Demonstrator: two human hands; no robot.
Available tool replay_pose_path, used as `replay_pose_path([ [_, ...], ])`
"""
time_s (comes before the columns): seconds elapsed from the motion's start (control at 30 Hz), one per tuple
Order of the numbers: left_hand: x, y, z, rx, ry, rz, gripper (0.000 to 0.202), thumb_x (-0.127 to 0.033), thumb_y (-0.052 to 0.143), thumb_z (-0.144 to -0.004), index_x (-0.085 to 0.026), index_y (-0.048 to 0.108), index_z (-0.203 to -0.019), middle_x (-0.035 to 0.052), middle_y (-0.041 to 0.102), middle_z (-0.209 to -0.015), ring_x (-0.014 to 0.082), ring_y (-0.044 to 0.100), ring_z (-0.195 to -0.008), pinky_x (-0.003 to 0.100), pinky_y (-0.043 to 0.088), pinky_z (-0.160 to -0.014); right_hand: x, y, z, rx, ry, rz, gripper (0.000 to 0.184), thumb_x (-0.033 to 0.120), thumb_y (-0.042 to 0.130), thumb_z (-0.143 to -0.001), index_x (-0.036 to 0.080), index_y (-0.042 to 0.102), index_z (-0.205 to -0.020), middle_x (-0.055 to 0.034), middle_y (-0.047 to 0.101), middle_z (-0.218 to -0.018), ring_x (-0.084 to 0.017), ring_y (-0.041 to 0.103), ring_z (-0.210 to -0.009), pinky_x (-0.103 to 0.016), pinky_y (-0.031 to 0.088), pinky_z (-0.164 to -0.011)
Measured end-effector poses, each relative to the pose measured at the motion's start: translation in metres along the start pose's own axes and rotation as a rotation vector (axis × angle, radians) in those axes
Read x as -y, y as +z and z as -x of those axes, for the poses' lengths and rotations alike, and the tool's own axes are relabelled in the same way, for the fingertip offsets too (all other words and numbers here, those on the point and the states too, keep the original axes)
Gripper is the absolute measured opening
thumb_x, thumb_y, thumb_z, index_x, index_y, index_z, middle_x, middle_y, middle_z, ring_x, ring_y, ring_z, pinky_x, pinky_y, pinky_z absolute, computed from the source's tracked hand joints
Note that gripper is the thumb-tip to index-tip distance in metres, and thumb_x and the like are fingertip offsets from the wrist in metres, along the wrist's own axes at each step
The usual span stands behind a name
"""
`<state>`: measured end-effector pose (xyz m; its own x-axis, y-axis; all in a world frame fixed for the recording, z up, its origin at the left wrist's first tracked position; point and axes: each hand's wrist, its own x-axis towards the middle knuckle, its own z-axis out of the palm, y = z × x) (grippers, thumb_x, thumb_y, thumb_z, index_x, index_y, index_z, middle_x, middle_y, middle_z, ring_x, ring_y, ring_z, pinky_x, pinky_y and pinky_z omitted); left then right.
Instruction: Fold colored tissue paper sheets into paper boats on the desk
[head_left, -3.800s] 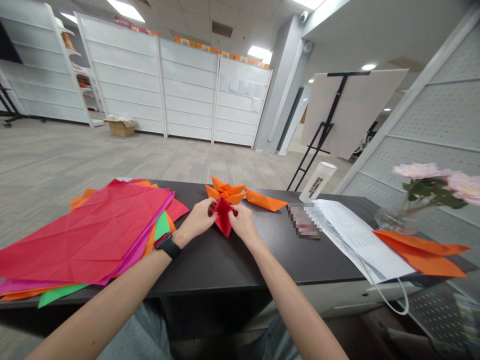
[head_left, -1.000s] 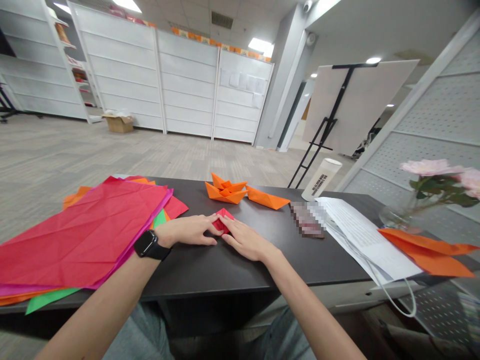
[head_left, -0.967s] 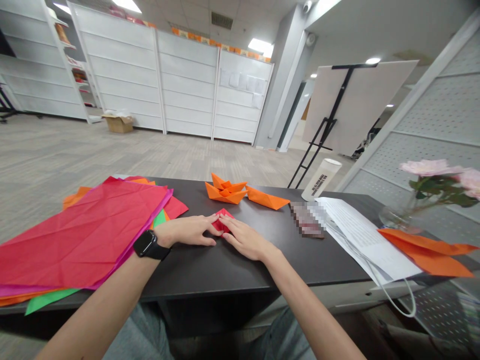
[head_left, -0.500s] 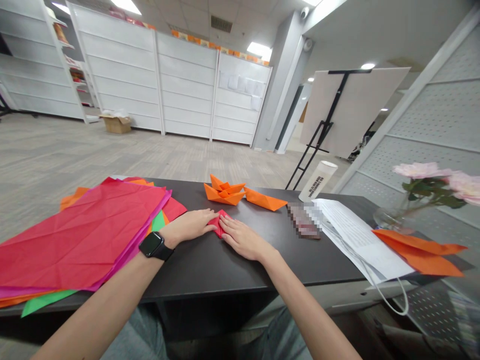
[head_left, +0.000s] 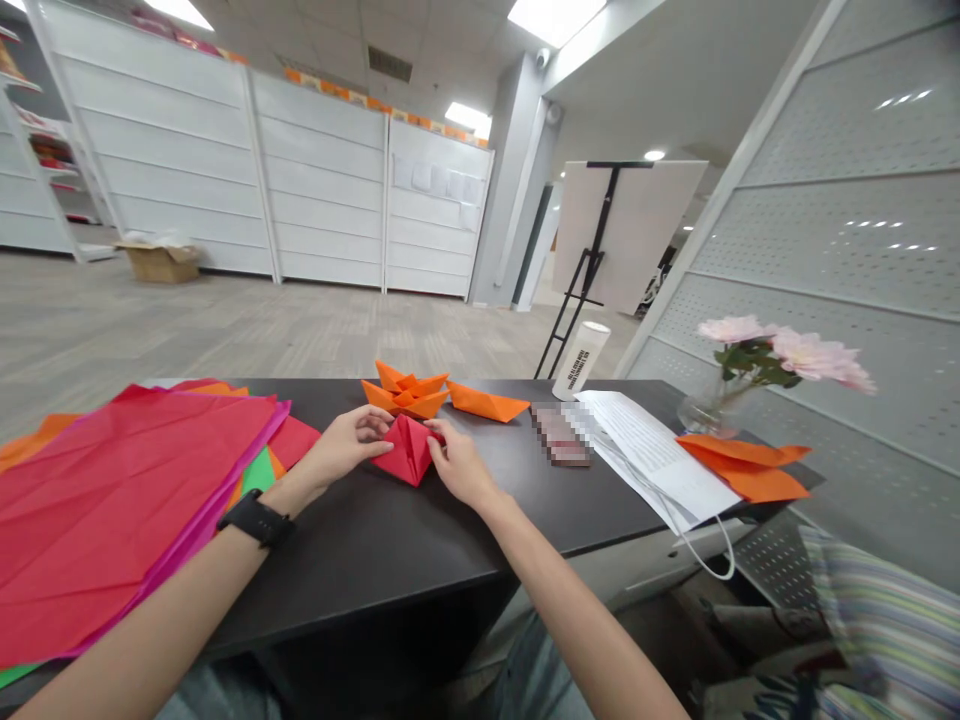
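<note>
A folded piece of red paper [head_left: 407, 452], diamond-shaped with a crease down its middle, is between my hands, just above or on the dark table. My left hand [head_left: 352, 440], with a black watch on the wrist, has its fingers curled at the paper's left corner. On the other side, my right hand [head_left: 457, 458] pinches the right corner between thumb and fingers. Just behind the paper sits an orange folded paper boat [head_left: 406, 390], and to its right lies another orange folded paper piece [head_left: 487, 403].
A stack of coloured paper sheets [head_left: 135, 500] covers the table's left side. To the right are a pixelated flat item [head_left: 561, 435], a white cylinder [head_left: 582, 360], printed sheets [head_left: 649, 450] with a white cable, orange folded paper [head_left: 742, 465] and a vase [head_left: 709, 410] of pink flowers.
Both hands have gone from pressing flat on the red paper to holding it at its sides. The paper now looks larger and opened out. The camera view has turned to the right.
</note>
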<state>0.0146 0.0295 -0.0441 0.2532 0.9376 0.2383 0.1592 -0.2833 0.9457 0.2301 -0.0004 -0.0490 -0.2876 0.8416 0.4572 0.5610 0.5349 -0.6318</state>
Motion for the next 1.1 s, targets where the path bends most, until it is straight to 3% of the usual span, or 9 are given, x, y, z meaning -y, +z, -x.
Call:
replay_pose_path([
  [0.13, -0.005, -0.003, 0.0, -0.128, -0.053, 0.222, 0.046, -0.024, 0.087, -0.05, -0.016, 0.064, -0.09, 0.0012, 0.068, -0.081, 0.0168, 0.065, -0.076, 0.034, 0.053, -0.078, -0.003, 0.001, -0.003, -0.005, 0.092, -0.191, 0.031, 0.03, 0.039, -0.098, 0.022, 0.065, -0.114, -0.0017, 0.069, -0.091, -0.013, 0.063, -0.062, -0.026, 0.052, -0.064],
  [0.2, -0.006, -0.003, 0.0, -0.143, -0.067, 0.271, 0.046, -0.022, 0.088, -0.049, -0.015, 0.065, -0.089, 0.0018, 0.07, -0.081, 0.0163, 0.065, -0.078, 0.033, 0.052, -0.079, -0.005, 0.002, -0.004, -0.013, 0.121, -0.27, 0.03, 0.031, 0.042, -0.097, 0.022, 0.067, -0.11, -0.0003, 0.067, -0.086, -0.011, 0.058, -0.053, -0.023, 0.05, -0.054],
  [0.47, -0.007, -0.005, 0.0, -0.156, -0.083, 0.363, 0.048, -0.017, 0.09, -0.047, -0.015, 0.066, -0.088, 0.0006, 0.072, -0.08, 0.0138, 0.066, -0.076, 0.028, 0.051, -0.077, -0.007, 0.006, -0.009, 0.046, 0.169, -0.625, 0.031, 0.043, 0.052, -0.089, 0.018, 0.07, -0.092, -0.0015, 0.066, -0.084, -0.013, 0.061, -0.065, -0.025, 0.056, -0.056],
  [0.73, -0.011, -0.005, 0.0, -0.161, -0.104, 0.422, 0.048, -0.016, 0.09, -0.046, -0.014, 0.065, -0.087, 0.0003, 0.072, -0.078, 0.0124, 0.066, -0.075, 0.024, 0.051, -0.074, -0.003, 0.002, -0.009, 0.112, 0.22, -0.702, 0.03, 0.042, 0.068, -0.076, 0.015, 0.069, -0.09, -0.0017, 0.069, -0.077, -0.014, 0.064, -0.065, -0.028, 0.057, -0.06],
  [0.87, -0.016, -0.004, 0.002, -0.156, -0.116, 0.434, 0.049, -0.016, 0.091, -0.045, -0.015, 0.065, -0.087, 0.0, 0.072, -0.074, 0.0136, 0.067, -0.074, 0.025, 0.05, -0.074, -0.001, 0.001, -0.004, 0.171, 0.192, -0.564, 0.022, 0.032, 0.064, -0.078, 0.015, 0.071, -0.088, -0.0009, 0.069, -0.072, -0.014, 0.065, -0.065, -0.026, 0.056, -0.059],
  [1.1, -0.027, -0.001, 0.006, -0.109, -0.173, 0.47, 0.039, -0.03, 0.089, -0.055, -0.015, 0.071, -0.087, 0.0022, 0.073, -0.084, 0.0138, 0.065, -0.078, 0.023, 0.049, -0.071, -0.009, 0.001, -0.007, -0.02, 0.195, -0.371, 0.018, 0.024, 0.055, -0.077, 0.016, 0.07, -0.084, -0.0004, 0.066, -0.071, -0.012, 0.06, -0.058, -0.02, 0.049, -0.046],
])
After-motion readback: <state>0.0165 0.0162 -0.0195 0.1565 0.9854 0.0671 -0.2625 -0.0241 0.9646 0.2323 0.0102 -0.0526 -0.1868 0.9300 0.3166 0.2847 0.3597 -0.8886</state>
